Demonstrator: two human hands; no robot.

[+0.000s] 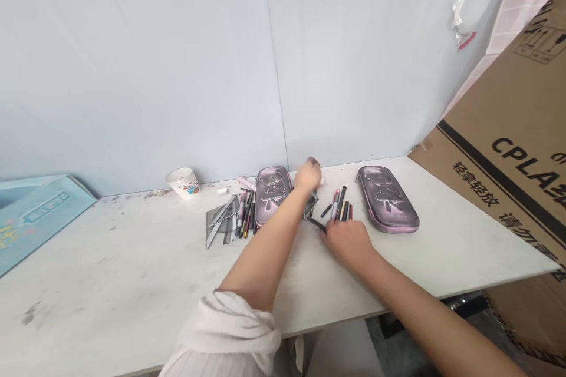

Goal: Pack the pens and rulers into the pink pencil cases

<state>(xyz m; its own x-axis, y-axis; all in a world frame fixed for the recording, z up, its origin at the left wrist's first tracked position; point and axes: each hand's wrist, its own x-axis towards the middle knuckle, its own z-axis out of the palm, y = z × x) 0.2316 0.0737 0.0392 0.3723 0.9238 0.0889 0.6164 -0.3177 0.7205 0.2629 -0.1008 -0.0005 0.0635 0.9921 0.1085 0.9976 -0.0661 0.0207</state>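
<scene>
My left hand (pixel 308 177) is raised near the wall, fingers closed, with a small dark thing at its tip too blurred to name. Below it, papers or rulers lie partly hidden behind my wrist. My right hand (pixel 349 241) rests on the table, curled at the lower ends of several pens (pixel 339 205); a black pen (pixel 316 224) sticks out by its thumb. To the right is a shut dark pink pencil case (pixel 388 197) with an embossed figure. A matching pencil case (pixel 270 191) lies left of my left forearm, beside another group of pens (pixel 246 215).
Rulers and a set square (pixel 221 221) lie left of the pens. A white eraser (pixel 222 191) and a paper cup (pixel 183 182) are near the wall. A blue box (pixel 44 212) is at far left, and a large cardboard box (pixel 499 147) borders the table's right side.
</scene>
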